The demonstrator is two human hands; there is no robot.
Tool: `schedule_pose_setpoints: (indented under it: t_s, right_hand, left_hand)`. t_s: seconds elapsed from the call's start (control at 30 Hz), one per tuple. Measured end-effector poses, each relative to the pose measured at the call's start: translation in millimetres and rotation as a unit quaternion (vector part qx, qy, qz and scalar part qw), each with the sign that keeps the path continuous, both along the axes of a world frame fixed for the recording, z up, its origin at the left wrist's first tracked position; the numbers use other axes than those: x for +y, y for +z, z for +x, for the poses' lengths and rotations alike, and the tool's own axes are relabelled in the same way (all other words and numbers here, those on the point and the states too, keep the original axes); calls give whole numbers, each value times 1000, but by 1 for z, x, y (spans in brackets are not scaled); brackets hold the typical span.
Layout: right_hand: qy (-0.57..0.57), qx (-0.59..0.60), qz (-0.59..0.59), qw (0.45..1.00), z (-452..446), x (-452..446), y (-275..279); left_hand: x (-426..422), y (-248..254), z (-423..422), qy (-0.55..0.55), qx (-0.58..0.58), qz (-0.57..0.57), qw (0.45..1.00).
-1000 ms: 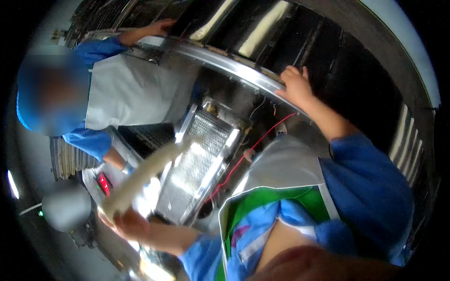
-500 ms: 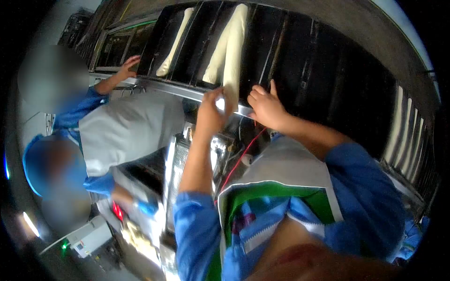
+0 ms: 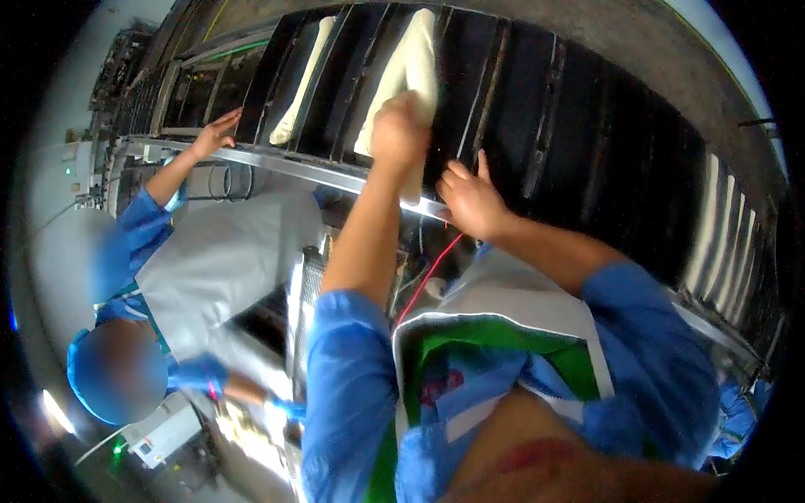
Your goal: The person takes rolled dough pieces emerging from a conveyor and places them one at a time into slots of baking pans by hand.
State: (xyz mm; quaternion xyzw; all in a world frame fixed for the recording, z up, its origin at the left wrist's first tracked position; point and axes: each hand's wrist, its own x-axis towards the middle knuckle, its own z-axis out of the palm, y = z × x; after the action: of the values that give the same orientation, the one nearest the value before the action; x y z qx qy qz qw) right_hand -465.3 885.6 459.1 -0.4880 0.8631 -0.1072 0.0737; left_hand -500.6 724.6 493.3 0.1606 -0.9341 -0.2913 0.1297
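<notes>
A long, soft, cream-coloured strip (image 3: 423, 50), folded so that two lengths lie side by side, rests on the black slatted conveyor (image 3: 579, 126) in front of me. My left hand (image 3: 401, 134) is closed around its nearer length, and a lower end sticks out below the hand over the metal rail. The fingertips are partly hidden. To the right of the strip, my right hand (image 3: 471, 199) lies at the conveyor's near edge, one finger stretched out and the others bent, holding nothing. A narrower cream strip (image 3: 306, 75) lies in a slat further left.
A metal rail (image 3: 323, 170) runs along the conveyor's near edge. Several cream strips (image 3: 717, 230) lie at the far right. On the left a co-worker in a grey apron (image 3: 235, 235) has a hand (image 3: 214, 137) at the conveyor; another person in blue is below. A red cord (image 3: 429, 277) hangs near me.
My left hand has moved up along the folded strip, from its lower end to its middle. My right hand has hardly moved. The co-worker's apron and arm have shifted slightly.
</notes>
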Motion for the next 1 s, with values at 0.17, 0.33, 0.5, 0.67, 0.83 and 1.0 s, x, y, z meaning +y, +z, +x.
schedule_pose_setpoints:
  t_s: [0.17, 0.33, 0.5, 0.67, 0.83, 1.0]
  right_hand:
    - [-16, -42, -2, 999, 1, 0, -13]
    - [7, -44, 33, 998, 1, 2, -1]
    - [10, -18, -35, 999, 6, 5, -2]
    - [13, -17, 8, 1000, 8, 4, -2]
    - [-2, -14, -9, 1000, 12, -9, -16]
    - [-33, 11, -58, 998, 23, -6, -2]
  left_hand:
    - [22, -12, -2, -235, -34, -163, 958]
    - [11, 27, 12, -150, -291, -126, 937]
    - [-7, -21, 34, -238, -269, -166, 918]
    - [22, -1, 26, -54, -56, -59, 995]
    - [-4, -4, 65, -132, -164, -7, 978]
    - [-34, 24, 181, 20, -78, -4, 997]
